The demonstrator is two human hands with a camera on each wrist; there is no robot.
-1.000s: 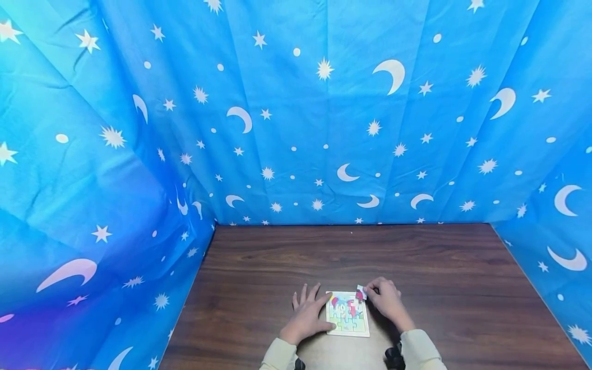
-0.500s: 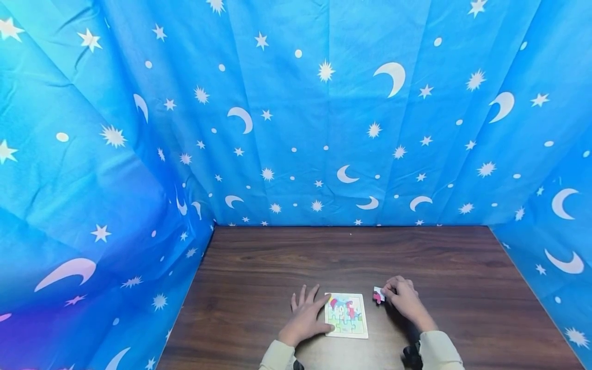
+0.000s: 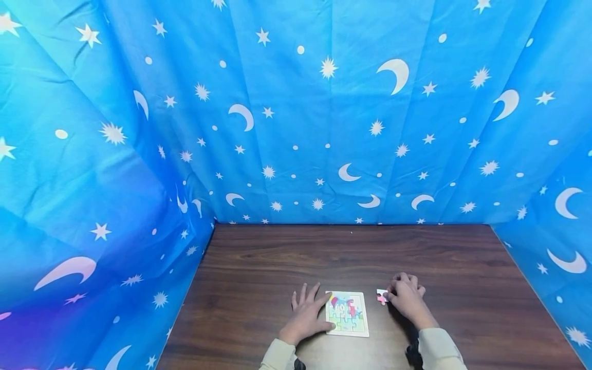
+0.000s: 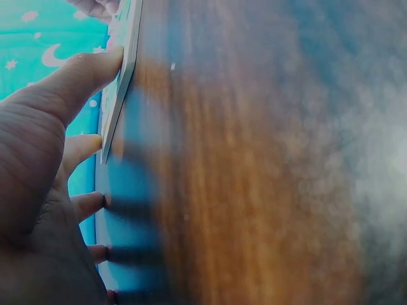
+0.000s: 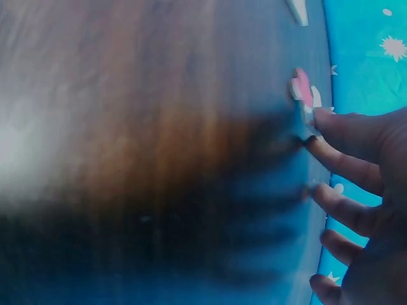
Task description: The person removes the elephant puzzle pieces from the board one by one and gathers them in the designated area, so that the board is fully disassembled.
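Puzzle board point(image 3: 347, 321) lies flat on the bench point(image 3: 277, 257), toward the person, white-rimmed, interlocked coloured pieces inside. Hands: left hand point(image 3: 305, 316) grasps nothing, fingers spread, thumb resting on the left rim by the near corner, index fingertip on the far-left corner. Right hand point(image 3: 409, 299) pinches a pink-and-white puzzle piece point(image 3: 382, 296) between thumb and index finger, other fingers bent. That piece is just right of the board, not touching it; can't tell if it touches the bench. Pale sleeves point(image 3: 279, 354) on both arms. Blue curtain point(image 3: 296, 103), white moons and stars, hangs behind and at both sides.
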